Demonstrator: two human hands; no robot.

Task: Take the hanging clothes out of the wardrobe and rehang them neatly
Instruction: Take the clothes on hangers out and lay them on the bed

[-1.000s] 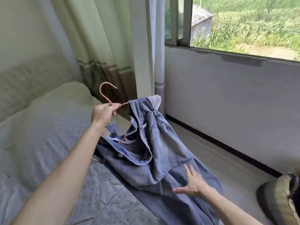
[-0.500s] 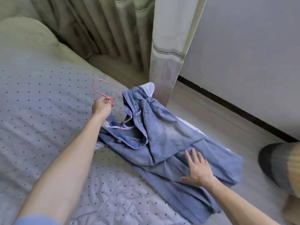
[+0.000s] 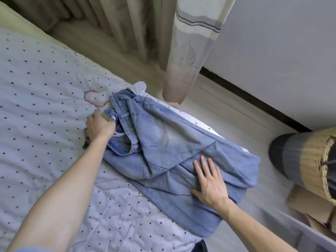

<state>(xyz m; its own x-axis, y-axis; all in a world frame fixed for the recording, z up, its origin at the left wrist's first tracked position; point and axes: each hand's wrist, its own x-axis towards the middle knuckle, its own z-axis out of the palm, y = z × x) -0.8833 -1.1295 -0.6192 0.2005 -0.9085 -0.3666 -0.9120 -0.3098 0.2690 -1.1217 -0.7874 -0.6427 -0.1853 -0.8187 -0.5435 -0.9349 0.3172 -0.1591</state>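
jeans (image 3: 163, 139), perhaps hanger (image 3: 99, 106) too, now on bed (image 3: 45, 79)

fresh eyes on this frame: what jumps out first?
The pale blue jeans sprawled across the edge of the dotted bed sheet, bunched at the waistband, dominate the middle. The left hand holds the pink hanger at the waistband, its hook out over the sheet, while the right hand presses flat on the legs. A woven basket sits at far right.
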